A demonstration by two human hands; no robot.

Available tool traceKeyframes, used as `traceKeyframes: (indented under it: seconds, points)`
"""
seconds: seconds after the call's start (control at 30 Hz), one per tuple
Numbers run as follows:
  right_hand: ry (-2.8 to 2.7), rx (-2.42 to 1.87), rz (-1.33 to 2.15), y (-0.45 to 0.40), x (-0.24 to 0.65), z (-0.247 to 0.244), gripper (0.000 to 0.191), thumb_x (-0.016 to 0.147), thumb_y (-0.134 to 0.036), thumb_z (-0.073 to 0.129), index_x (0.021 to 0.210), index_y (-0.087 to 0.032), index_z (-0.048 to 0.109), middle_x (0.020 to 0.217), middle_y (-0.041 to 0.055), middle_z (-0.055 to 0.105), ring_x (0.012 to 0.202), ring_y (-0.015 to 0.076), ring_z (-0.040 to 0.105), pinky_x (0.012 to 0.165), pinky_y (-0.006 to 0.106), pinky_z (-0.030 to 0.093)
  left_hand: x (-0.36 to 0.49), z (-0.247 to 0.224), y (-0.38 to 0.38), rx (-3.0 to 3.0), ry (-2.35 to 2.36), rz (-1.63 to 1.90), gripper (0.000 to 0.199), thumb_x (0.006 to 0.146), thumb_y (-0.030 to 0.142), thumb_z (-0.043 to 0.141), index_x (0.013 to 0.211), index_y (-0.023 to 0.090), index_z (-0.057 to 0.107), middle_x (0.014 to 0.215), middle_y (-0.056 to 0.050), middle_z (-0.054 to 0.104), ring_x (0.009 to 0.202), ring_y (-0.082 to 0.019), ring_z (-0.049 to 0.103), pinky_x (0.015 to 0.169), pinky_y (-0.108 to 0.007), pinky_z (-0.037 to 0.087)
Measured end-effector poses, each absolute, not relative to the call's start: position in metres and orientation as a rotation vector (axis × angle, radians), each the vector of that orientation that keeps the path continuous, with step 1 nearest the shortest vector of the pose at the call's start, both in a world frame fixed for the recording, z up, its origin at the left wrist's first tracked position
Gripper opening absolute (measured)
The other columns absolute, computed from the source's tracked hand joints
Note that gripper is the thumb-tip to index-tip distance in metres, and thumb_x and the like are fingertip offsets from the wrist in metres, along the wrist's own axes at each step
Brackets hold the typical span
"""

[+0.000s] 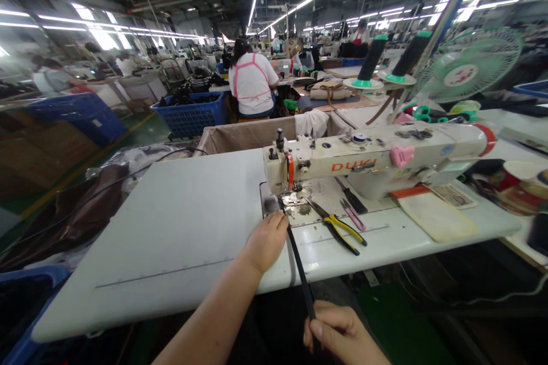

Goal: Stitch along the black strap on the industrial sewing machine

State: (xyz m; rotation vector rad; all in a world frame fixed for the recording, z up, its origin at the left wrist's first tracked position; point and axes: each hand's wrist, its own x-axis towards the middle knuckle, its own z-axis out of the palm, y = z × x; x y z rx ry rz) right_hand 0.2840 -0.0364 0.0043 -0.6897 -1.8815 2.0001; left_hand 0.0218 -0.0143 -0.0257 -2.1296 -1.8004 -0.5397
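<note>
A narrow black strap runs from the needle area of the white sewing machine over the table's front edge. My left hand lies on the table just before the presser foot, its fingers closed on the strap's upper part. Lower down, in front of the table, my right hand pinches the same strap between thumb and fingers. Right of the needle plate lie yellow-and-black pliers, pink thread snips and a black-handled screwdriver.
A yellowish cloth pad lies under the machine arm. Thread cones and a green fan stand at the back right. Behind the table are a fabric-lined bin, a blue crate and a seated person.
</note>
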Motion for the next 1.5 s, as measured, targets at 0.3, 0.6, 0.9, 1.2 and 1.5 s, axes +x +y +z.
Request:
traceKeyframes:
  seconds: [0.3,0.6,0.9,1.2,1.5]
  points:
    - [-1.907,-0.662,2.009,-0.035,0.285,0.002,0.057,0.098,-0.067,0.062,0.075,-0.020,0.083,0.070,0.0041,0.064,0.069,0.0169,0.060,0.066,0.030,0.041,0.023,-0.032,-0.009,-2.083,-1.912,-0.575,0.036,0.103,0.014,0.047,0.138,0.011,0.054,0.142,-0.019,0.063,0.138,-0.029,0.060,0.123,-0.047,0.046]
    - [-1.895,-0.632,2.047,-0.034,0.286,0.003,0.052,0.097,-0.065,0.064,0.080,-0.020,0.084,0.073,0.0042,0.064,0.070,0.0173,0.060,0.068,0.030,0.043,0.022,-0.031,-0.011,-2.067,-1.880,-0.612,0.030,0.103,0.015,0.049,0.131,0.012,0.060,0.134,-0.018,0.068,0.128,-0.029,0.066,0.114,-0.047,0.055]
    - [-1.874,-0.676,1.910,-0.030,0.277,0.007,0.046,0.093,-0.065,0.071,0.079,-0.022,0.082,0.091,0.0069,0.069,0.090,0.0228,0.065,0.085,0.034,0.048,0.024,-0.019,-0.016,-2.128,-1.803,-0.643,0.023,0.103,0.013,0.050,0.118,0.015,0.066,0.123,-0.017,0.071,0.115,-0.027,0.070,0.106,-0.045,0.060]
    - [-1.687,-0.823,2.040,-0.035,0.273,0.007,0.045,0.095,-0.063,0.069,0.094,-0.020,0.082,0.074,0.0041,0.075,0.072,0.0188,0.062,0.074,0.031,0.047,0.022,-0.024,-0.016,-2.134,-1.799,-0.701,0.027,0.101,0.012,0.050,0.123,0.015,0.065,0.123,-0.017,0.071,0.116,-0.029,0.071,0.106,-0.048,0.060]
    - [-1.763,-0.763,2.044,-0.038,0.280,0.005,0.052,0.097,-0.066,0.065,0.080,-0.019,0.081,0.069,0.0049,0.073,0.070,0.0194,0.062,0.071,0.032,0.045,0.023,-0.023,-0.016,-2.124,-1.824,-0.675,0.027,0.101,0.012,0.050,0.123,0.016,0.065,0.124,-0.016,0.071,0.116,-0.029,0.071,0.105,-0.048,0.061]
